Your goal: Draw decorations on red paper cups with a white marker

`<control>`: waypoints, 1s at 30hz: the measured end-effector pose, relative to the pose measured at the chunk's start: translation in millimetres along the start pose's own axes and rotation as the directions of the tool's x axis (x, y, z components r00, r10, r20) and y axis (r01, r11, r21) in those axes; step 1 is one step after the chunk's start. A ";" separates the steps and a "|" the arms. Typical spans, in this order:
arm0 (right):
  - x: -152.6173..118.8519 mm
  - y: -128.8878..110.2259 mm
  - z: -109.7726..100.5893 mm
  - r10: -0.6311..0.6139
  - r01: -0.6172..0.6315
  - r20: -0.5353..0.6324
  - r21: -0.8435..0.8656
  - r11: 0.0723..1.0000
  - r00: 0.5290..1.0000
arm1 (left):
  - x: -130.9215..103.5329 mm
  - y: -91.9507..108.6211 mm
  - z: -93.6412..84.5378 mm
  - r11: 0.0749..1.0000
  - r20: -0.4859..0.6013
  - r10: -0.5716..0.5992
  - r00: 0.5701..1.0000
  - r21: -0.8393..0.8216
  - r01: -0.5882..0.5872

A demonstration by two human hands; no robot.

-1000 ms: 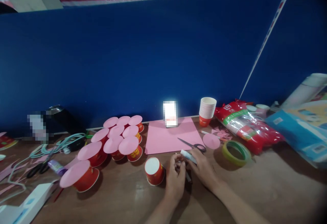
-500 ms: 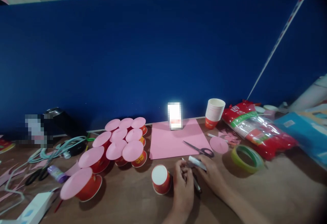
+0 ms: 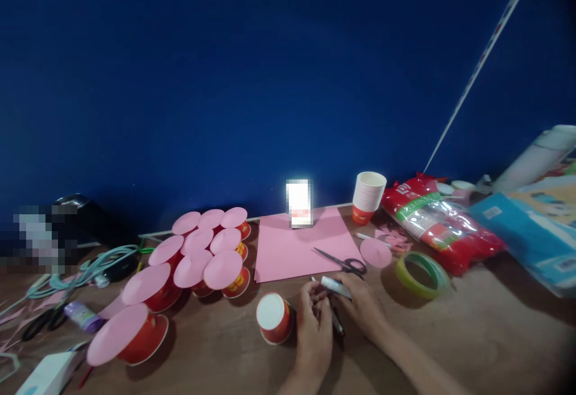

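Note:
My right hand is closed around a short white tube, whose exact kind I cannot make out. Close beside it, my left hand has its fingers curled inward, and whatever they hold is hidden. Between the hands a dark pen shows in part, low over the table. Just left of my left hand, a red paper cup stands upside down, its white base up. Beyond my hands, black-handled scissors lie across the edge of a stack of pink paper.
Several upturned red cups topped with pink discs stand at left. Nested paper cups, a loose pink disc, tape and a red cup package are at right. A purple glue stick lies far left. A lit phone stands behind.
The whole view has shifted, so things appear a little further left. Both hands stay close together by the upturned cup, the white tube still in my right hand.

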State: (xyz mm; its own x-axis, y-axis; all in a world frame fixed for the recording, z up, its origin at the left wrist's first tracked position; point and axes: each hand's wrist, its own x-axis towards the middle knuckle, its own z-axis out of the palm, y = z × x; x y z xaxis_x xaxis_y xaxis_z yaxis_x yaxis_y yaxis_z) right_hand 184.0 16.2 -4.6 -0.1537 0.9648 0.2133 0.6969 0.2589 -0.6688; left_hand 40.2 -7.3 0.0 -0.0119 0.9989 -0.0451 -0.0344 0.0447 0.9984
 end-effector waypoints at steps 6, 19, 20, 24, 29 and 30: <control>0.6 -4.3 -3.1 0.000 0.001 -0.023 0.025 1.000 1.000 | 0.5 -0.7 -1.5 0.999 0.020 0.027 0.999 0.027 -0.027; 2.2 -2.8 -3.3 0.009 0.009 -0.085 0.216 0.976 0.996 | -1.5 5.1 -0.5 0.991 0.137 0.086 0.987 0.087 -0.099; 2.4 -3.2 -3.5 0.004 0.016 -0.090 0.217 0.976 0.996 | -1.4 4.4 -0.5 0.990 0.137 0.094 0.986 0.092 -0.107; 2.7 -4.9 -5.3 0.006 0.024 -0.140 0.206 0.978 0.990 | -0.4 -1.3 -0.7 0.983 0.130 0.132 0.983 0.110 -0.146; -0.9 -11.6 -17.3 0.093 -0.057 -0.174 0.199 0.978 0.980 | -0.4 -4.9 -0.9 0.978 0.042 0.154 0.987 0.134 -0.159; -2.5 -12.2 -21.1 0.111 -0.076 -0.181 0.190 0.979 0.977 | -1.0 -4.1 -1.2 0.979 0.032 0.156 0.987 0.129 -0.159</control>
State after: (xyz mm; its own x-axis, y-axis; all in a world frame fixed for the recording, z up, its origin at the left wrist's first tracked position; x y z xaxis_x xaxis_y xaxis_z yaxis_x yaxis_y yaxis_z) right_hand 190.6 9.6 18.1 0.0543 0.9633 0.2630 0.5609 0.1885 -0.8062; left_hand 39.2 -8.5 -4.0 0.0148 0.9936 0.1122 0.0973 -0.1131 0.9888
